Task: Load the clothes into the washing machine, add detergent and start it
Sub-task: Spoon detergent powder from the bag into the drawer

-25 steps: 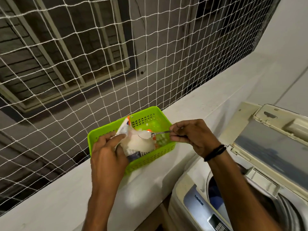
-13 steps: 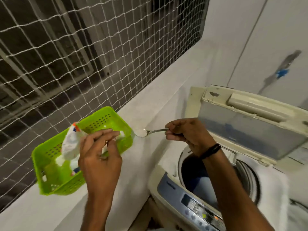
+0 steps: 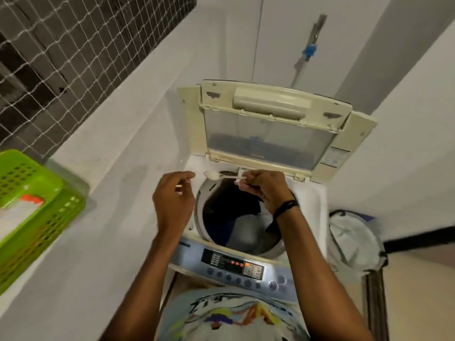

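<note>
A metal spoon (image 3: 231,177) is pinched by its handle between the thumb and curled fingers of the right hand (image 3: 266,190). It is held level above the rear rim of the drum opening of the washing machine (image 3: 310,198). Its bowl, heaped with white detergent powder (image 3: 211,174), is pointed toward the machine's left side. The left hand (image 3: 174,205) is held relaxed over the machine's left rim, just beside the spoon's bowl, with fingers loosely bent and nothing grasped. The machine's lid (image 3: 268,134) is folded upright at the rear. Clothes (image 3: 242,227), dark blue and pale grey, are seen inside the drum. The control panel (image 3: 234,265) is lit at the machine's front edge. A black band (image 3: 285,207) is worn at the right wrist. To the left of the machine, a green perforated basket (image 3: 37,193) is placed on a white ledge (image 3: 103,188), with a white packet (image 3: 14,215) lying in it. A white net (image 3: 73,52) is stretched above the ledge. To the right of the machine a grey laundry bag (image 3: 354,239) is seen.
</note>
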